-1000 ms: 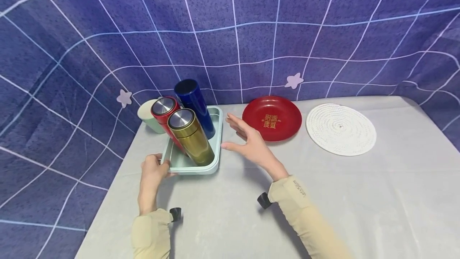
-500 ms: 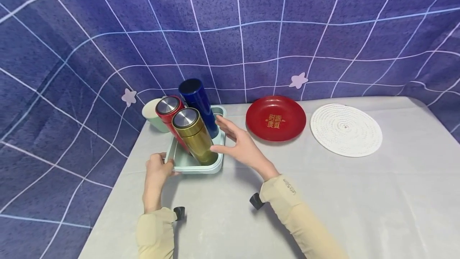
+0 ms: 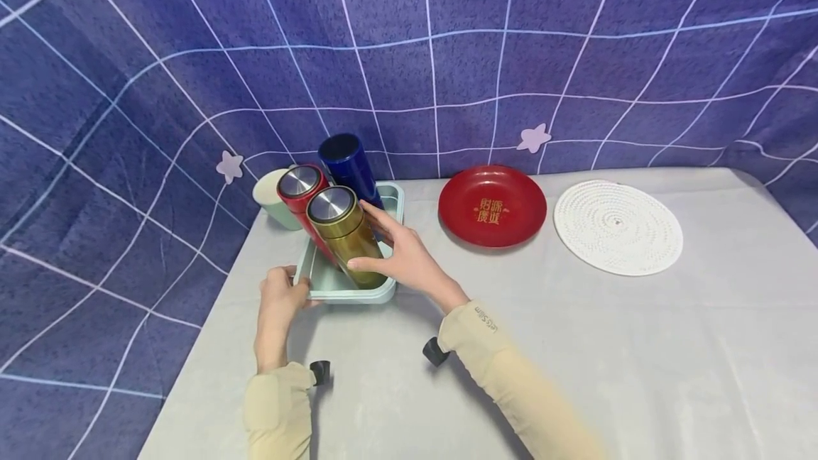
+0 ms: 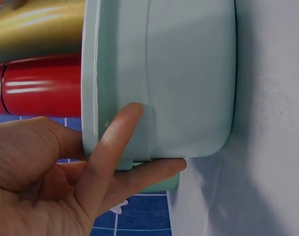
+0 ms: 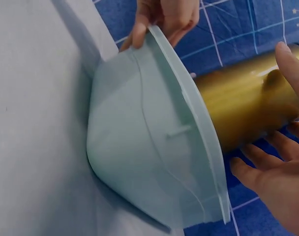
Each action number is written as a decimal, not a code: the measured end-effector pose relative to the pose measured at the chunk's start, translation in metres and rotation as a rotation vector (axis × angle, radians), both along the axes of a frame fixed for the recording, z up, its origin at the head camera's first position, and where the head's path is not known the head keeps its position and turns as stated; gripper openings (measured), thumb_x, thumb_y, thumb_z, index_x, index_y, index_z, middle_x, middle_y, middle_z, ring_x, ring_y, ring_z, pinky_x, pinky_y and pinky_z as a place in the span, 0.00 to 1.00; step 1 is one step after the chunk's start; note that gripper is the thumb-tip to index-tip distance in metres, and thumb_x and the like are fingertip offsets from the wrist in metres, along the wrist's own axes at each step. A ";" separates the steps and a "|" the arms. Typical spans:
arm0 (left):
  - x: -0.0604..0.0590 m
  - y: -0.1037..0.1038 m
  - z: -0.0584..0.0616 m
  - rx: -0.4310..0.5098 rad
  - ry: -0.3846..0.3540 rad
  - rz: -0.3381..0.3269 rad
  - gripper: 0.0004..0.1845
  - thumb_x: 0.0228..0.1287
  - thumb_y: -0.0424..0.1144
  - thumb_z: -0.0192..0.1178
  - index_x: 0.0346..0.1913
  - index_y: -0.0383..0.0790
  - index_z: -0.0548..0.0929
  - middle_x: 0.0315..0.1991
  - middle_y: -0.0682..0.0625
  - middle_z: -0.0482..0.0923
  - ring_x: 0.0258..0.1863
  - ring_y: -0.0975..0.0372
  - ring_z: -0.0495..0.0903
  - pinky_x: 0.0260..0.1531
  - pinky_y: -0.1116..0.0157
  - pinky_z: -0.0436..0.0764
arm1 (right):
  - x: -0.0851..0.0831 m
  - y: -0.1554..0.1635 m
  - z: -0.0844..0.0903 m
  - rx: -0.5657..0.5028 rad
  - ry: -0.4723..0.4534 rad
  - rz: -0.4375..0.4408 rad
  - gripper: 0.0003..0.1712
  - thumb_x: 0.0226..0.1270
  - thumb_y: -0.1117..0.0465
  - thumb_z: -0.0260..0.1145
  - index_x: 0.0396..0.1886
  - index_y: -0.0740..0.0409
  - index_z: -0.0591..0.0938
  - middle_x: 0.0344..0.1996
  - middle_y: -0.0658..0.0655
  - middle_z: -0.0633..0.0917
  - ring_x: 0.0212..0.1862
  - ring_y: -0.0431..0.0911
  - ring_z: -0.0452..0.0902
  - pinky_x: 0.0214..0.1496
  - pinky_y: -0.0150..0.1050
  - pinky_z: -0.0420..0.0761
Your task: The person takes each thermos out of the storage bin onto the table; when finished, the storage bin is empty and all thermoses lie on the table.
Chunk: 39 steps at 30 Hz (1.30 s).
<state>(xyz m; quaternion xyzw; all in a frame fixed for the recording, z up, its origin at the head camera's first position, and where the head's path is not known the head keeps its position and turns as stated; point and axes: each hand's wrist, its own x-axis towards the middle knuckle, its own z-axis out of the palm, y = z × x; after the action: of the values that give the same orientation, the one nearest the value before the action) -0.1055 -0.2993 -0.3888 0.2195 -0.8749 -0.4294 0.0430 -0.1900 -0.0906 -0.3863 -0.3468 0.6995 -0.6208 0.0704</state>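
A pale green plastic bin (image 3: 348, 297) holds three flasks: a gold one (image 3: 351, 238), a red one (image 3: 300, 194) and a blue one (image 3: 350, 165), all leaning to the left in the head view. My left hand (image 3: 281, 311) grips the bin's near left corner; in the left wrist view its fingers (image 4: 110, 147) lie along the outer wall. My right hand (image 3: 409, 258) is around the right side of the gold flask, thumb in front and fingers behind. In the right wrist view its thumb (image 5: 291, 69) and fingers stand loosely spread about the flask; firm contact does not show.
A pale green cup (image 3: 275, 197) stands behind the bin on the left. A red plate with gold characters (image 3: 492, 206) and a white woven mat (image 3: 617, 228) lie to the right on the grey cloth-covered table (image 3: 575, 360). A blue gridded curtain (image 3: 473, 69) rises behind.
My right hand has moved left, from beside the bin to around the gold flask. My left hand keeps its hold on the bin. The head view has shifted slightly.
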 end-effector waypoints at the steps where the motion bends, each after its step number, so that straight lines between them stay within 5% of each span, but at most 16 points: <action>1: 0.000 0.000 0.000 0.002 -0.002 0.000 0.21 0.65 0.27 0.47 0.57 0.16 0.73 0.35 0.26 0.83 0.22 0.59 0.87 0.26 0.73 0.82 | 0.000 -0.002 0.000 -0.003 -0.002 -0.002 0.54 0.51 0.62 0.78 0.76 0.51 0.60 0.70 0.53 0.69 0.69 0.47 0.68 0.70 0.39 0.68; 12: -0.002 0.001 0.001 0.058 -0.002 0.021 0.22 0.65 0.26 0.45 0.59 0.13 0.69 0.38 0.22 0.80 0.18 0.66 0.83 0.22 0.73 0.82 | 0.002 -0.015 -0.006 -0.007 0.004 -0.085 0.47 0.51 0.59 0.79 0.71 0.52 0.68 0.63 0.52 0.78 0.63 0.46 0.75 0.64 0.37 0.74; 25: -0.001 0.002 0.001 0.058 -0.011 0.022 0.22 0.66 0.26 0.46 0.59 0.13 0.69 0.41 0.21 0.79 0.20 0.63 0.84 0.23 0.71 0.83 | 0.006 -0.013 -0.004 -0.068 -0.002 -0.167 0.45 0.50 0.61 0.79 0.68 0.56 0.70 0.56 0.57 0.83 0.57 0.47 0.80 0.59 0.36 0.78; 39: -0.001 0.002 0.000 0.068 -0.001 0.012 0.21 0.66 0.27 0.45 0.58 0.15 0.70 0.39 0.23 0.81 0.18 0.67 0.83 0.22 0.74 0.81 | 0.024 0.005 0.035 -0.305 -0.046 -0.231 0.39 0.48 0.67 0.79 0.62 0.56 0.73 0.50 0.58 0.85 0.51 0.45 0.82 0.55 0.38 0.81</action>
<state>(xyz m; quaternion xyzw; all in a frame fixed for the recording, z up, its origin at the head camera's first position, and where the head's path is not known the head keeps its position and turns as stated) -0.1065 -0.2976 -0.3886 0.2263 -0.8586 -0.4584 0.0377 -0.1664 -0.0855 -0.3513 -0.2566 0.6306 -0.7315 -0.0387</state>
